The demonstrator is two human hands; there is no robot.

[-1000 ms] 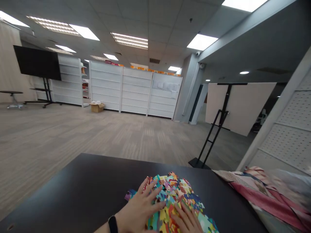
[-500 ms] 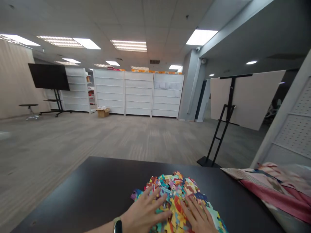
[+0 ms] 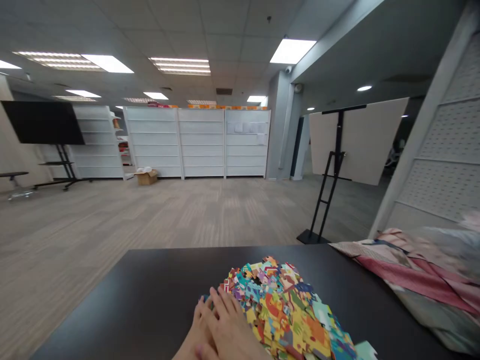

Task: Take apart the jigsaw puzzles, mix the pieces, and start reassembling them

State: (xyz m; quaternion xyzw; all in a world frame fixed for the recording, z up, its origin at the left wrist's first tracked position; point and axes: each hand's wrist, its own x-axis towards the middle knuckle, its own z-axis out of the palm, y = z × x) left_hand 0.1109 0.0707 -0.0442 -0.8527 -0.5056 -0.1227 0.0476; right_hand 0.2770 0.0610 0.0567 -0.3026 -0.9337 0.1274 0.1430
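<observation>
One heap of puzzle pieces (image 3: 287, 312), one black desk (image 3: 146, 295).
Right hand (image 3: 230, 322), straight-fingered, overlaps left hand (image 3: 195, 334), whose grip cannot be told; carpeted room (image 3: 180, 215), one television (image 3: 43, 122), one box (image 3: 146, 178).

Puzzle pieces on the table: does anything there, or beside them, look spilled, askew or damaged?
The puzzle pieces lie in a loose, overlapping heap, as if tipped out. The cloth at the right is rumpled, so it looks untidy. No damage can be made out.
</observation>
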